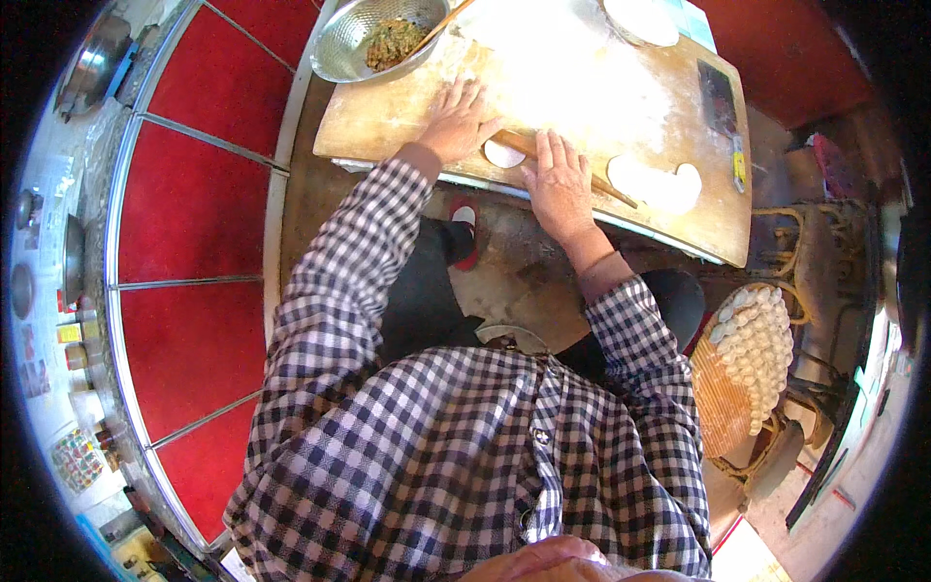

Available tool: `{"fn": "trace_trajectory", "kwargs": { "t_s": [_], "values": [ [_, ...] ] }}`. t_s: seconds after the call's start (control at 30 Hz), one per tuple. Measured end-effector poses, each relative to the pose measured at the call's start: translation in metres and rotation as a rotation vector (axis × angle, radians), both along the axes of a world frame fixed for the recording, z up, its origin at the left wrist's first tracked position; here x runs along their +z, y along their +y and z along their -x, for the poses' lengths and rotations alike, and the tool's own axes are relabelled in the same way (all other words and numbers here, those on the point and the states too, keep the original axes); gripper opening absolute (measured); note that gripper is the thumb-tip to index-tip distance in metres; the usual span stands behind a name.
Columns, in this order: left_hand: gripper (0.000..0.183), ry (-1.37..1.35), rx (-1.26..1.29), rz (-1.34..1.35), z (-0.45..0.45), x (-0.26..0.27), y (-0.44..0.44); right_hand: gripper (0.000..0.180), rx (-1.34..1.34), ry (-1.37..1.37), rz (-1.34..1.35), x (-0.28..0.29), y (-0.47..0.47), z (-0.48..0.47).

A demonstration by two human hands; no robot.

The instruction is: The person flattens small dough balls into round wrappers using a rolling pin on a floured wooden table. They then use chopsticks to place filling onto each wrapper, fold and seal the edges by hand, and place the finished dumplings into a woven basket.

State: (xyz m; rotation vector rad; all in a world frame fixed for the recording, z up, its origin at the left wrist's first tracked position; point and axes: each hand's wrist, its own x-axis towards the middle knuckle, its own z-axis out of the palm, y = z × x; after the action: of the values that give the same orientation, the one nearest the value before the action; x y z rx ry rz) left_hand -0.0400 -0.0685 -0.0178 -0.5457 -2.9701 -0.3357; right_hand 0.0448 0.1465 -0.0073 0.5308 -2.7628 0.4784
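My left hand lies flat with fingers spread at the left end of a wooden rolling pin; its palm hides whatever part of the pin is beneath. Flat across the same pin rests my right hand, fingers stretched forward, and the pin's thin tip sticks out to its right. Between the hands, a round dough wrapper lies partly under the pin at the near edge of the floured wooden board. More white dough wrappers overlap to the right of my right hand.
A metal bowl with chopped filling and a wooden stick stands back left. On the board's right lie a dark phone-like slab and a yellow-handled cutter. Several dumplings cover a woven tray at right. Red cabinets flank the left.
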Motion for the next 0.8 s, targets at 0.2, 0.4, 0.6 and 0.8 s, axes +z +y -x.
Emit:
{"fn": "trace_trajectory", "kwargs": {
  "t_s": [0.2,0.4,0.6,0.8],
  "values": [
    [0.077,-0.045,-0.076,0.049,-0.024,0.011,0.002,0.063,-0.012,-0.072,-0.004,-0.005,0.018,-0.034],
    [0.082,-0.052,-0.039,0.059,-0.053,0.008,-0.017,0.052,0.102,0.012,-0.028,-0.004,0.001,-0.017],
    [0.051,0.336,0.19,-0.139,-0.014,0.017,0.025,0.05,0.015,-0.029,-0.145,0.001,0.012,0.014],
    [0.034,-0.067,0.084,-0.32,-0.018,0.013,0.034,0.043,-0.098,0.202,0.139,0.016,0.066,0.013]
  ]
}}
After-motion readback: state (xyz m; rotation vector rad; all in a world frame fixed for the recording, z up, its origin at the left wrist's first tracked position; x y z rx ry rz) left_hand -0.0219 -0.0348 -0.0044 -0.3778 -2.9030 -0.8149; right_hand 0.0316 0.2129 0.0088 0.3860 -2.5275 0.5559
